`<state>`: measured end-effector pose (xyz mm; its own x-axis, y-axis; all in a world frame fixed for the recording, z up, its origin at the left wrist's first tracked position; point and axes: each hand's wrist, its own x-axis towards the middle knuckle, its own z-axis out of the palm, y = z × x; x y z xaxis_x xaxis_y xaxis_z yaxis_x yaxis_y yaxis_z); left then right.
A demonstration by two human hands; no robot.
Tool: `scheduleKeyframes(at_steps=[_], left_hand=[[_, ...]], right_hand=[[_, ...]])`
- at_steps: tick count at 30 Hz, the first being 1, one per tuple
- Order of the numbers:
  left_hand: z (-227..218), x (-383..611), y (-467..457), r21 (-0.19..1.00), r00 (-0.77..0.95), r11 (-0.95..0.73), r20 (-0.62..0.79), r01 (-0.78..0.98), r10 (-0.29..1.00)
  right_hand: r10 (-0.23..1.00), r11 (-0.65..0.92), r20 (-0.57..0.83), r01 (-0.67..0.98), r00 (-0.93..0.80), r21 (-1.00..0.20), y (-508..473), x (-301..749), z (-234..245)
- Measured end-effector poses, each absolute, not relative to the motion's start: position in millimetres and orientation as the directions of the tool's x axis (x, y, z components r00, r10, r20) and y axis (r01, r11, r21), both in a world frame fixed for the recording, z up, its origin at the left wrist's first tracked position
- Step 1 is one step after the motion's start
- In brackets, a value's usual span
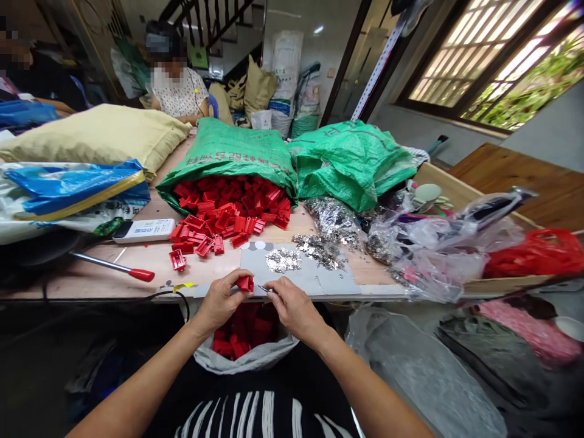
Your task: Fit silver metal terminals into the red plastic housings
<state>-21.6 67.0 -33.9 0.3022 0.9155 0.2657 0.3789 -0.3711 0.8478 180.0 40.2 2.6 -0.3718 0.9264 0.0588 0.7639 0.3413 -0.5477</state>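
My left hand point(223, 298) pinches a red plastic part point(246, 283) at the table's front edge. Close to its right side, my right hand point(292, 305) is closed on a thin metal tool that looks like tweezers point(264, 288), its tip pointing at the part. Whether the tip touches the part, I cannot tell. Below both hands, an open white bag point(228, 364) on my lap holds more red parts point(239, 337). Just beyond my hands, small silvery metal pieces point(283, 260) lie spread on a grey sheet point(255, 274).
A green sack point(241, 143) spills red parts point(219, 225) onto the table. Right of it are another green sack point(351, 158), a bag of metal pieces point(335, 219) and plastic bags point(433, 249). A red-handled lever point(141, 275) lies left. Across the table sits a person point(177, 91).
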Motion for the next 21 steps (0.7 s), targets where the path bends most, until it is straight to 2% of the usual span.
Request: scheduleKeyframes(at_steps=[9,15,21], left_hand=[[-29.5,-19.9,64.1,0.876,0.292,-0.346,0.253,0.336,0.922],[-40.1,-23.3,72.2,0.896,0.349,-0.296,0.174,0.332,0.921],[-42.3,-25.4,78.6,0.882,0.382,-0.311,0.167,0.354,0.909]], right_hand=[[0.924,0.33,0.078,0.681,-0.374,-0.653,38.9,179.2,-0.1],[0.927,0.324,0.067,0.695,-0.37,-0.642,49.4,172.1,-3.9],[0.923,0.331,0.048,0.723,-0.382,-0.606,56.6,168.3,-6.1]])
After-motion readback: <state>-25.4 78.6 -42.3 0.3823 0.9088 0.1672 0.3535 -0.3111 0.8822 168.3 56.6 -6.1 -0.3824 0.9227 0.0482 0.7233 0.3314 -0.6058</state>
